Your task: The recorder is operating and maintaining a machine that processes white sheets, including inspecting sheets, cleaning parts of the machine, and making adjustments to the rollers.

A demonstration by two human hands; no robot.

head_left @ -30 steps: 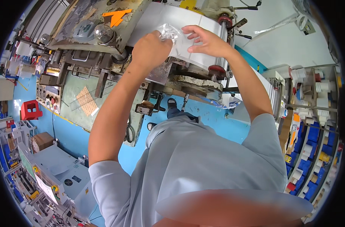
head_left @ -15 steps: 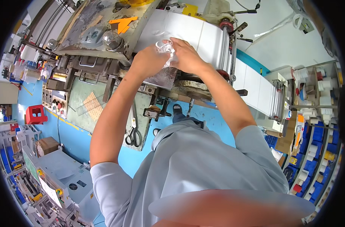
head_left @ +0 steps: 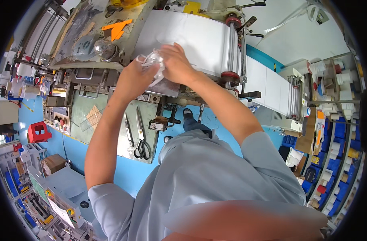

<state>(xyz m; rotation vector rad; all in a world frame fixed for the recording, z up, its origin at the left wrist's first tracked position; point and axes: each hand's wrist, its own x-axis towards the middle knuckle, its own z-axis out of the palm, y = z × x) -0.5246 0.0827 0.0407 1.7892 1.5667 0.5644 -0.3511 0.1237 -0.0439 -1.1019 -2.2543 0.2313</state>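
A tangled bundle of thin white strips (head_left: 155, 61) is bunched between my two hands, over the near edge of the white sheet web (head_left: 187, 38). My left hand (head_left: 131, 78) is closed around its left side, the thumb pressed on the strips. On the right side, my right hand (head_left: 176, 66) grips it with curled fingers. Some strips loop out above the left hand and others hang below. Part of the bundle is hidden by the fingers, and the strips' material is hard to tell.
A worn metal machine (head_left: 77, 50) with a shiny dome (head_left: 105, 49) and an orange plastic piece (head_left: 118, 28) stands left. Rollers (head_left: 231, 50) and a black lever (head_left: 249, 95) are right. Black-handled scissors (head_left: 141, 146) and a slim metal tool (head_left: 128, 128) lie on the lower panel.
Both hands have moved left and slightly nearer to me, carrying the bundle of white strips. The view has shifted a little, and more of the slim tool beside the scissors now shows.
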